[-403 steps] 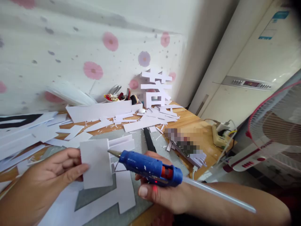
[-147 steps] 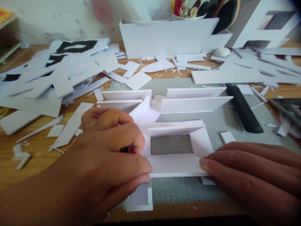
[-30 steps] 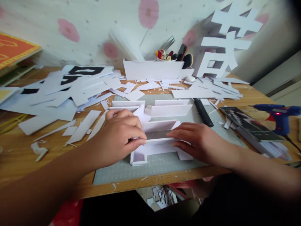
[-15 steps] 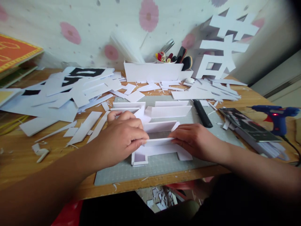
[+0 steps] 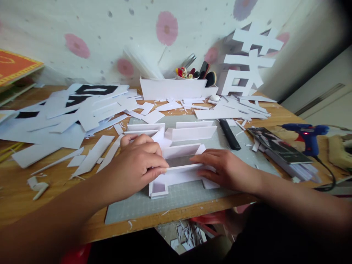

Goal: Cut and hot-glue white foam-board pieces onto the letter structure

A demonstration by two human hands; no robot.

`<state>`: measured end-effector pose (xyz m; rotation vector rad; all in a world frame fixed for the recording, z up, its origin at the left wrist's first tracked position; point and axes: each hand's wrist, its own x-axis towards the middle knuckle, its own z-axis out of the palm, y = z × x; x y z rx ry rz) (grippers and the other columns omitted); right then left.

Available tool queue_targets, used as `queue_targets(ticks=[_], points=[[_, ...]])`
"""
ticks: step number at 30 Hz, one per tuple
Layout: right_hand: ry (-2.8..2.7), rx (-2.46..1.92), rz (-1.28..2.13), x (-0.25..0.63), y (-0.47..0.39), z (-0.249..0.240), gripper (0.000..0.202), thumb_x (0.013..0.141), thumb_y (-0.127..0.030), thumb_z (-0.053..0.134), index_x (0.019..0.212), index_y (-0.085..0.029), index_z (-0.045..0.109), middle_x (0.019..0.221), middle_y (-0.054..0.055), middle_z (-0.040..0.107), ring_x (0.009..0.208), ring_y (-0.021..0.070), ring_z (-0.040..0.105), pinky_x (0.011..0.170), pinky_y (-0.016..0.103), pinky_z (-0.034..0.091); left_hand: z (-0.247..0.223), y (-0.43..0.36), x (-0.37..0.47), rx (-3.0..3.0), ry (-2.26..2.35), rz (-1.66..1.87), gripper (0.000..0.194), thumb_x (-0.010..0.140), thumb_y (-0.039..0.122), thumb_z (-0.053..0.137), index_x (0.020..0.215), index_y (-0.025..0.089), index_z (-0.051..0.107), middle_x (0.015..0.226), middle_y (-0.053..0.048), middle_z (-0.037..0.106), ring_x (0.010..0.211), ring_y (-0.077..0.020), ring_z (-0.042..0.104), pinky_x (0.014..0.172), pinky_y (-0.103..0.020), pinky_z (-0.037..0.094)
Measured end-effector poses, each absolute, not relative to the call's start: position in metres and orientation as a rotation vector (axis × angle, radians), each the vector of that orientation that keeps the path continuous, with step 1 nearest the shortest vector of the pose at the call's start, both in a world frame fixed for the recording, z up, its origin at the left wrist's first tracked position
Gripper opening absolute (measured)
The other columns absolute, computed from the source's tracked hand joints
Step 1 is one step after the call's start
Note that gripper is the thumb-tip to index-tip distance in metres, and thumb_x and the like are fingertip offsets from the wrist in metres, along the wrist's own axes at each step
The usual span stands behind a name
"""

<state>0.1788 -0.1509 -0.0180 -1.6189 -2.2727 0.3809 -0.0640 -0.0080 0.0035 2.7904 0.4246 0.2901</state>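
Observation:
On a grey cutting mat (image 5: 126, 212) lies a white foam-board piece (image 5: 180, 178) with thin strips standing on edge as walls. My left hand (image 5: 141, 157) pinches the left end of its front upright strip (image 5: 183, 169) between thumb and fingers. At that strip's right end is my right hand (image 5: 224, 167), its thumb on the near side and its fingers beyond the top edge, loosely straddling it. Further upright walls (image 5: 192, 134) stand behind. A small walled corner (image 5: 158, 189) shows at the front left. The fingers hide parts of the strip's ends.
White offcuts (image 5: 93, 156) and cut sheets (image 5: 63, 110) cover the left. A black-handled tool (image 5: 229, 135) lies on the mat's right. Beyond it are a dark-covered stack (image 5: 279, 145) and a blue glue gun (image 5: 305, 134), red light on. Built white letter shapes (image 5: 244, 69) stand behind.
The right thumb has slid lower on the strip's near face, and its gap from the fingers has widened. My left hand keeps its pinch. The whole view has shifted slightly.

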Motion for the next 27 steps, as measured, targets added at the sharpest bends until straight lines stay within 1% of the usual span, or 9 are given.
queue_targets(ticks=[4, 7, 10, 13, 15, 18, 20, 23, 27], points=[[-2.266, -1.623, 0.438, 0.180, -0.149, -0.020, 0.015, 0.095, -0.018, 0.053, 0.101, -0.016, 0.067, 0.088, 0.007, 0.069, 0.080, 0.0183, 0.065, 0.076, 0.030, 0.051, 0.000, -0.007, -0.065, 2.832, 0.368, 0.404, 0.023, 0.094, 0.039, 0.055, 0.081, 0.034, 0.072, 0.085, 0.004, 0.066, 0.091, -0.0193, 0.052, 0.086, -0.040, 0.024], [-2.257, -1.593, 0.496, 0.179, -0.146, -0.019, 0.015, 0.095, -0.014, 0.052, 0.093, -0.014, 0.067, 0.082, 0.007, 0.067, 0.076, 0.0167, 0.061, 0.070, 0.028, 0.049, -0.001, -0.006, -0.065, 2.845, 0.312, 0.408, 0.020, 0.095, 0.036, 0.054, 0.084, 0.035, 0.071, 0.085, 0.004, 0.065, 0.090, -0.0196, 0.051, 0.085, -0.040, 0.023], [-2.270, -1.511, 0.506, 0.181, -0.144, -0.021, 0.015, 0.095, -0.014, 0.052, 0.094, -0.014, 0.066, 0.084, 0.008, 0.066, 0.081, 0.0178, 0.060, 0.073, 0.028, 0.048, -0.001, -0.004, -0.064, 2.855, 0.243, 0.442, 0.020, 0.094, 0.031, 0.052, 0.087, 0.036, 0.071, 0.085, 0.004, 0.064, 0.088, -0.0210, 0.049, 0.083, -0.040, 0.022], [-2.256, -1.440, 0.508, 0.184, -0.143, -0.024, 0.015, 0.096, -0.014, 0.050, 0.097, -0.016, 0.065, 0.088, 0.008, 0.066, 0.086, 0.0184, 0.060, 0.077, 0.030, 0.048, -0.003, -0.003, -0.066, 2.860, 0.236, 0.458, 0.020, 0.092, 0.031, 0.051, 0.090, 0.037, 0.070, 0.084, 0.003, 0.064, 0.089, -0.0225, 0.049, 0.084, -0.041, 0.024], [-2.245, -1.432, 0.499, 0.185, -0.142, -0.024, 0.016, 0.095, -0.013, 0.049, 0.095, -0.017, 0.065, 0.086, 0.008, 0.066, 0.083, 0.0179, 0.059, 0.073, 0.029, 0.048, -0.007, -0.002, -0.068, 2.864, 0.260, 0.420, 0.019, 0.091, 0.034, 0.051, 0.090, 0.038, 0.070, 0.083, 0.004, 0.064, 0.089, -0.0228, 0.049, 0.085, -0.042, 0.026], [-2.286, -1.462, 0.454, 0.185, -0.140, -0.020, 0.022, 0.095, -0.011, 0.045, 0.093, -0.017, 0.066, 0.081, 0.007, 0.065, 0.076, 0.0179, 0.058, 0.066, 0.029, 0.048, -0.013, -0.002, -0.072, 2.901, 0.302, 0.389, 0.015, 0.084, 0.038, 0.056, 0.089, 0.041, 0.070, 0.079, 0.004, 0.064, 0.088, -0.0238, 0.051, 0.088, -0.045, 0.028], [-2.334, -1.473, 0.426, 0.185, -0.137, -0.016, 0.028, 0.098, -0.012, 0.041, 0.091, -0.018, 0.067, 0.082, 0.008, 0.067, 0.074, 0.0185, 0.060, 0.065, 0.030, 0.049, -0.016, -0.003, -0.074, 2.920, 0.348, 0.402, 0.015, 0.080, 0.036, 0.060, 0.087, 0.045, 0.070, 0.076, 0.005, 0.063, 0.088, -0.0249, 0.051, 0.092, -0.049, 0.028], [-2.394, -1.468, 0.410, 0.185, -0.135, -0.012, 0.039, 0.101, -0.016, 0.033, 0.085, -0.021, 0.068, 0.084, 0.009, 0.069, 0.073, 0.0197, 0.062, 0.065, 0.032, 0.051, -0.015, -0.007, -0.076, 2.891, 0.449, 0.398, 0.020, 0.080, 0.031, 0.060, 0.083, 0.049, 0.069, 0.073, 0.006, 0.064, 0.088, -0.0267, 0.052, 0.094, -0.055, 0.029], [-2.431, -1.452, 0.408, 0.187, -0.134, -0.010, 0.044, 0.101, -0.017, 0.030, 0.083, -0.024, 0.069, 0.084, 0.008, 0.070, 0.072, 0.0203, 0.062, 0.063, 0.033, 0.052, -0.012, -0.013, -0.076, 2.831, 0.556, 0.372, 0.022, 0.079, 0.035, 0.060, 0.084, 0.055, 0.069, 0.073, 0.007, 0.065, 0.088, -0.0294, 0.054, 0.096, -0.058, 0.030]])
